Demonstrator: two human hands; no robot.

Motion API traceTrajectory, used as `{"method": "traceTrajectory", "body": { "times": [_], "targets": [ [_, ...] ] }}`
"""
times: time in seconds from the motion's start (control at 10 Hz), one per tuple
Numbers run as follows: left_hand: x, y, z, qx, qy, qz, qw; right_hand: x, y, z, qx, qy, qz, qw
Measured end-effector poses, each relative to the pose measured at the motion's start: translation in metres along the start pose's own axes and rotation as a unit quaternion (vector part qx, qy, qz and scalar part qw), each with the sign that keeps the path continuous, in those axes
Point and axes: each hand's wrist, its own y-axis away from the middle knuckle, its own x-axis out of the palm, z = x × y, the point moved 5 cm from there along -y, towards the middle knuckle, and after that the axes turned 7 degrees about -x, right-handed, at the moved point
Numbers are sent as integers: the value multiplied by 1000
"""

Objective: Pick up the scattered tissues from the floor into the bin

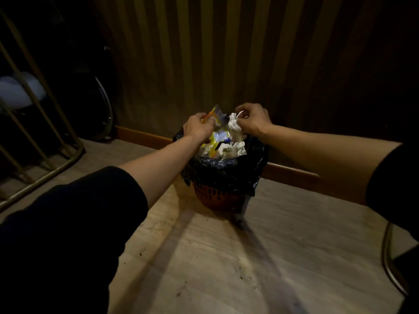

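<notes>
A red lattice bin (215,196) lined with a black plastic bag (226,173) stands on the floor by the wall. It is heaped with crumpled white tissues (229,149) and a yellow and silver wrapper. My left hand (198,128) is over the bin's left side, closed on a shiny yellow and silver wrapper (216,114). My right hand (251,120) is over the right side, fingers pinched on a crumpled white tissue (233,125) held just above the heap.
A striped wall with a wooden skirting board (140,135) runs behind the bin. A metal-framed piece of furniture (38,141) stands at the left. A curved metal tube (390,264) lies at the right edge. The pale floor (215,257) in front shows small dark specks.
</notes>
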Motion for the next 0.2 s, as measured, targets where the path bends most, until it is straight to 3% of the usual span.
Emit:
{"method": "traceTrajectory", "body": {
  "times": [0.2],
  "targets": [
    [0, -9, 12, -34, 45, 33, 998, 7, 0, -6, 2, -25, 49, 998]
  ]
}}
